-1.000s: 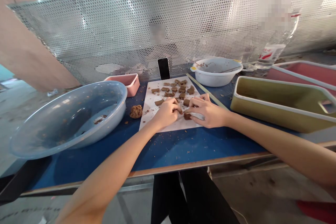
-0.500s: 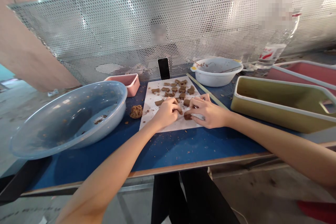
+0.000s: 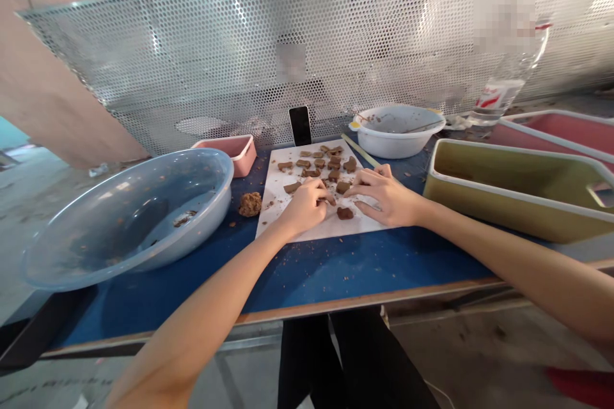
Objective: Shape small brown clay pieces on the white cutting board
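Observation:
My left hand rests on the white board, its fingers curled over a brown clay-like piece that shows only in part. To its right, my right hand hovers over the board with thumb and fingers apart and nothing between them. Just off those fingertips lies a small lumpy brown piece. Another brown block sits beyond it, close to the right index finger. Several more shaped brown pieces are spread over the board's far half, among crumbs.
A crumbly brown lump lies left of the board. Around it stand a large blue basin, a pink box, a phone, a white basin, a yellow-green stick, an olive bin and a bottle.
My right hand has let go of the small lumpy piece and drawn back to the right, fingers spreading. The piece stays on the board. My left hand has hardly moved.

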`<state>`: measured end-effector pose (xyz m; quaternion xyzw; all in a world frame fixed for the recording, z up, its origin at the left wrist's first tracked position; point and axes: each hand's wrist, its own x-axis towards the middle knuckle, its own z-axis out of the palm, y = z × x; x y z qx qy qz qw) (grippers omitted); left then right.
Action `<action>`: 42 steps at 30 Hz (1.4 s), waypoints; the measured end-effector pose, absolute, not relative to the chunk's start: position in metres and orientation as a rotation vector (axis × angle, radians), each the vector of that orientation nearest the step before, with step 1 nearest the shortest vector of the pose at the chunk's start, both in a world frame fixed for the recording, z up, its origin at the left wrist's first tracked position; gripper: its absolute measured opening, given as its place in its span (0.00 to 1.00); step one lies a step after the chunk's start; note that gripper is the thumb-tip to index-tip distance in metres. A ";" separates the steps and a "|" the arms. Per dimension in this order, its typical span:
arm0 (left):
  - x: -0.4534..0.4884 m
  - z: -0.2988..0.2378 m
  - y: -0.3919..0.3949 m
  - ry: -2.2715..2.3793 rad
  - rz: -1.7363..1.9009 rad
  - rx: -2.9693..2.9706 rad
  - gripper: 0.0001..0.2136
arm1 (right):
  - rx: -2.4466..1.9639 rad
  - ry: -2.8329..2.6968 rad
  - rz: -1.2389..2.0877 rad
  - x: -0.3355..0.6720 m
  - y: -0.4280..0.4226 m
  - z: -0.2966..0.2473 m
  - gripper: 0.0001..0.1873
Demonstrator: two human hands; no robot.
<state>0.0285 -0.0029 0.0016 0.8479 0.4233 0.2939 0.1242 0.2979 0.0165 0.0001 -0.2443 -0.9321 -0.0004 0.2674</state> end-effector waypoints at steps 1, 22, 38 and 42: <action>0.028 0.001 -0.003 1.242 0.864 2.459 0.19 | -0.672 -2.503 0.009 0.299 0.019 -0.001 0.16; 0.031 -0.002 -0.008 1.174 0.806 2.603 0.24 | -0.979 -2.548 0.114 0.375 -0.007 0.025 0.23; 0.032 -0.001 -0.011 1.179 0.885 2.624 0.23 | -0.763 -2.668 0.182 0.320 0.004 -0.017 0.22; 0.032 -0.002 -0.011 1.183 0.895 2.625 0.24 | -0.777 -2.696 0.143 0.321 0.004 -0.016 0.21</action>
